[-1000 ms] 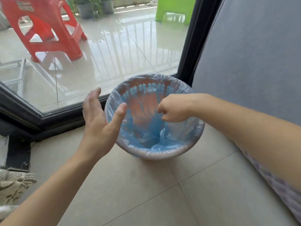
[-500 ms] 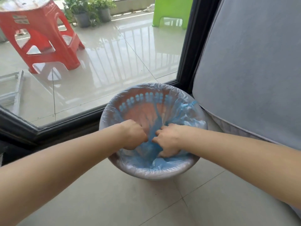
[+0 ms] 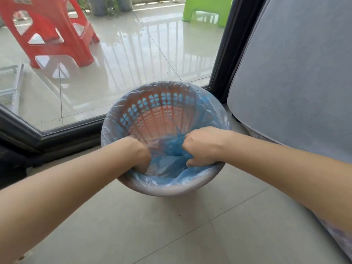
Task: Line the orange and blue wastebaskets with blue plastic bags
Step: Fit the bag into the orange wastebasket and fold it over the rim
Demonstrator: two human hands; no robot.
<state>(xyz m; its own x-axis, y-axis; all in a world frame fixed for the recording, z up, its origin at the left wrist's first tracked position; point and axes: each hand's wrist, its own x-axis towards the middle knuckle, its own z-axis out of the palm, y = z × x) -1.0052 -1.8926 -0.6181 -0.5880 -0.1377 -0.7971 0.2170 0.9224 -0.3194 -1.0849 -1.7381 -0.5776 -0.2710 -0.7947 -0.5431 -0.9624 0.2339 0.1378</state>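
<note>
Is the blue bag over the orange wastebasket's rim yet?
Yes: the blue plastic bag is folded over the orange perforated wastebasket's visible rim.

Domestic interior opening onto a balcony. A tiled floor (image 3: 171, 225) met a black-framed glass door (image 3: 222, 54) along its far edge. Beyond the glass lay a glossy tiled balcony (image 3: 142, 54) with a red stool (image 3: 57, 31) at its far left, a green stool (image 3: 207, 6) at its far right, and potted plants (image 3: 99, 4) between them. A grey upholstered piece (image 3: 295, 82) stood at the floor's right edge, with a wastebasket (image 3: 158, 122) lined with a bag (image 3: 171, 162) just beside it.
</note>
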